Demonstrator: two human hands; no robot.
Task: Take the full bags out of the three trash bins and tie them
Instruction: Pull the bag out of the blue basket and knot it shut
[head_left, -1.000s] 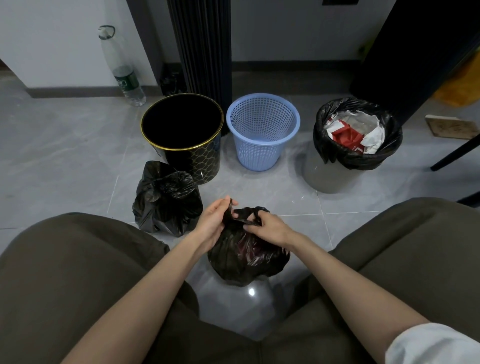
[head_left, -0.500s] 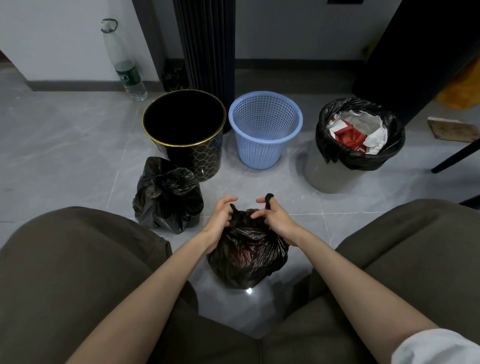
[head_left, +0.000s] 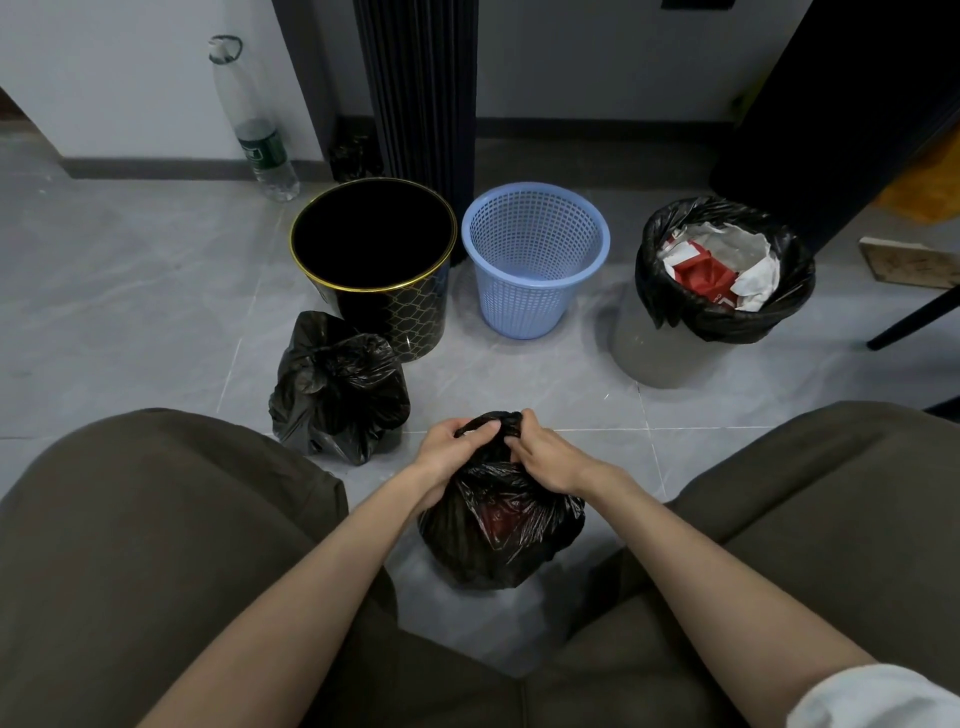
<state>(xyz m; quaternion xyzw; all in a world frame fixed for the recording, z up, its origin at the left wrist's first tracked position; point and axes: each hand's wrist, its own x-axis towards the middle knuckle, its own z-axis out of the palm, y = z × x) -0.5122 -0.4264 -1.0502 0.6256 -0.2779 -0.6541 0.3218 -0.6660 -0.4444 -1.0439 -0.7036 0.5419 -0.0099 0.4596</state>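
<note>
A full black trash bag stands on the floor between my knees. My left hand and my right hand both pinch the gathered plastic at its top. A second black bag, bunched closed, sits on the floor to the left. Behind it stands a black bin with a gold rim, with no bag in it. The blue mesh bin beside it holds nothing. At the right, a grey bin carries a black bag with red and white paper inside.
A clear plastic bottle leans at the wall, back left. A dark ribbed column rises behind the bins. A dark furniture leg and a wooden board lie at the right. My knees fill the lower corners.
My hands have come together on top of the bag. The loose black ends that stood up between my fingers are now pulled down into a tight bunch.
</note>
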